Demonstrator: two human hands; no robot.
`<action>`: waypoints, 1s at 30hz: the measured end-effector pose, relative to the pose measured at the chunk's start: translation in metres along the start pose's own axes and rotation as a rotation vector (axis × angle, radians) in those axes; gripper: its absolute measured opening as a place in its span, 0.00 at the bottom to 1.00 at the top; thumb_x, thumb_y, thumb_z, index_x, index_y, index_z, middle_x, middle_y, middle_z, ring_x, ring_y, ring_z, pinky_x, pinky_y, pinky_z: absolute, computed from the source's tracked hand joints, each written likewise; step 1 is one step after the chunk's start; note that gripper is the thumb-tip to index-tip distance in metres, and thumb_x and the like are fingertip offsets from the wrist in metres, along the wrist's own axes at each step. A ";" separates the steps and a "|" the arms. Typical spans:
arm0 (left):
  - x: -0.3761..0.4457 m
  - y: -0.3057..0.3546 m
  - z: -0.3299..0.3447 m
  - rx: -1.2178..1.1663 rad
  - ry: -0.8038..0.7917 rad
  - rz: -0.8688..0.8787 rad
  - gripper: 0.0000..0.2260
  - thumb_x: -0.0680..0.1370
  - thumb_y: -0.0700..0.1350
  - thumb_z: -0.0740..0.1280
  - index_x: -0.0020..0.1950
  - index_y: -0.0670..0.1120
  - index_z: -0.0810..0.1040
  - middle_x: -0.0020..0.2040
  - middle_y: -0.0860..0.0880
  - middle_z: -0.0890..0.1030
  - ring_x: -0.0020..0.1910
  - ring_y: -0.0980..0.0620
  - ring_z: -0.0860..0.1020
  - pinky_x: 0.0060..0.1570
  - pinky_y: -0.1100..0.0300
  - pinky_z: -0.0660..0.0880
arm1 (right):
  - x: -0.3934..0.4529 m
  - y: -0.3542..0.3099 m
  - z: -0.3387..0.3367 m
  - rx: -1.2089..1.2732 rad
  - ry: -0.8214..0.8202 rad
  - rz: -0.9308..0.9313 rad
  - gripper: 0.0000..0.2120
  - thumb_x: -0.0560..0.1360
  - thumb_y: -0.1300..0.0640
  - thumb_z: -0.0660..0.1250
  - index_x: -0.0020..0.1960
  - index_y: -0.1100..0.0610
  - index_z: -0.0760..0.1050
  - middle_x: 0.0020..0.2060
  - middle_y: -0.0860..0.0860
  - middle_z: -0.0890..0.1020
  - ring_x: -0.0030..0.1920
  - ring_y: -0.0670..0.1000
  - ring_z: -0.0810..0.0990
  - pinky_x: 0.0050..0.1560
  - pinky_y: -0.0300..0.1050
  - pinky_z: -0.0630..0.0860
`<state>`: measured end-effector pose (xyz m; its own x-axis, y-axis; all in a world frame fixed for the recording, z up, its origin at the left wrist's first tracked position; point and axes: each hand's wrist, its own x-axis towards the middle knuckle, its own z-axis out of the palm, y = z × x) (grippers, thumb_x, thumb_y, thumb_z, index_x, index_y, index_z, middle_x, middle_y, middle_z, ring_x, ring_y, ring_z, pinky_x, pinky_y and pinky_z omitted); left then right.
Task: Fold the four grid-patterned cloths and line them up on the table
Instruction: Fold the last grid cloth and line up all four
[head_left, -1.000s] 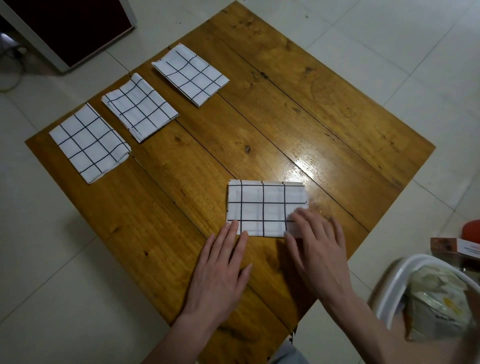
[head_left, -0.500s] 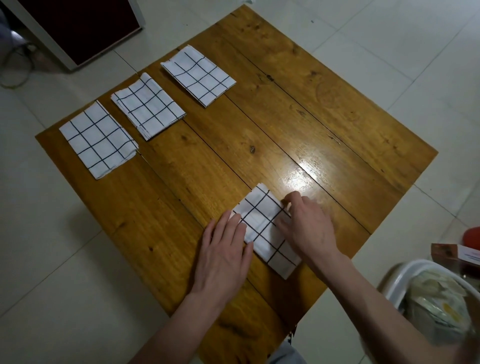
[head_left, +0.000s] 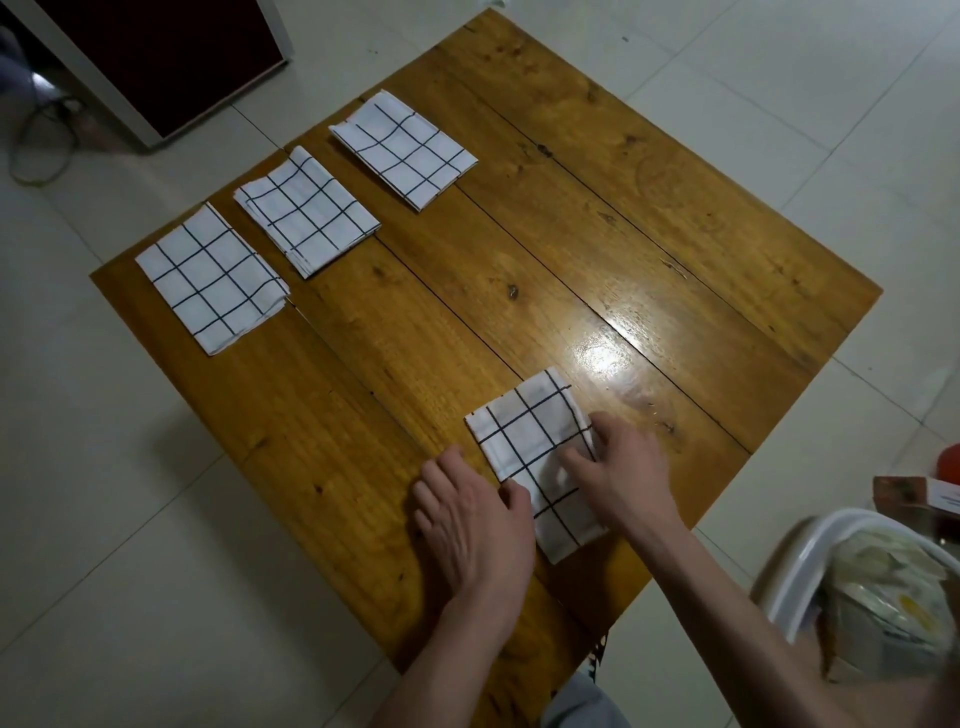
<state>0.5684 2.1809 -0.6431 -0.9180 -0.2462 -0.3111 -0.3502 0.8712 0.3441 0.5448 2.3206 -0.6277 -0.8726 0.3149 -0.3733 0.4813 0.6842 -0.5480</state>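
Three folded white cloths with black grid lines lie in a row along the table's far left edge: one at the left (head_left: 212, 278), one in the middle (head_left: 306, 210), one further back (head_left: 404, 149). A fourth folded grid cloth (head_left: 530, 436) lies near the front of the wooden table (head_left: 649, 218), turned diagonally. My left hand (head_left: 470, 512) lies flat on the table with its fingertips at the cloth's left edge. My right hand (head_left: 621, 470) rests on the cloth's right side, its fingers curled over the cloth's edge.
A white plastic basket (head_left: 810, 566) with packets in it stands on the floor at the lower right, beside a brown box (head_left: 914, 491). A dark cabinet (head_left: 156, 57) stands past the table's far left corner, with a cable (head_left: 36, 130) on the tiled floor.
The fourth cloth was turned from square-on to diagonal, matching the other three cloths' angle. Both hands turned with it and stay at its edges.
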 end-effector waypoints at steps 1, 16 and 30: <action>-0.001 0.001 0.000 -0.005 0.003 -0.003 0.29 0.75 0.55 0.74 0.71 0.43 0.71 0.63 0.44 0.74 0.59 0.45 0.73 0.55 0.50 0.73 | -0.001 0.002 0.000 0.001 -0.017 -0.007 0.08 0.75 0.50 0.69 0.43 0.53 0.72 0.36 0.48 0.71 0.42 0.54 0.71 0.42 0.48 0.66; 0.001 -0.010 -0.026 -0.651 -0.181 -0.141 0.17 0.83 0.57 0.65 0.69 0.51 0.73 0.61 0.53 0.77 0.60 0.55 0.76 0.53 0.63 0.74 | -0.027 -0.016 -0.015 0.671 -0.151 0.011 0.09 0.79 0.56 0.73 0.57 0.52 0.75 0.52 0.44 0.86 0.50 0.44 0.85 0.44 0.41 0.80; -0.003 -0.017 -0.135 -1.093 -0.389 -0.239 0.06 0.84 0.45 0.67 0.60 0.52 0.80 0.48 0.50 0.88 0.44 0.51 0.87 0.40 0.55 0.84 | -0.060 -0.063 -0.058 0.772 -0.338 0.188 0.12 0.80 0.54 0.70 0.63 0.50 0.82 0.56 0.46 0.87 0.58 0.49 0.85 0.62 0.60 0.81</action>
<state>0.5515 2.1095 -0.5279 -0.7551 -0.0429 -0.6542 -0.6523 -0.0510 0.7563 0.5621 2.2972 -0.5275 -0.7604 0.0815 -0.6444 0.6438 -0.0369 -0.7643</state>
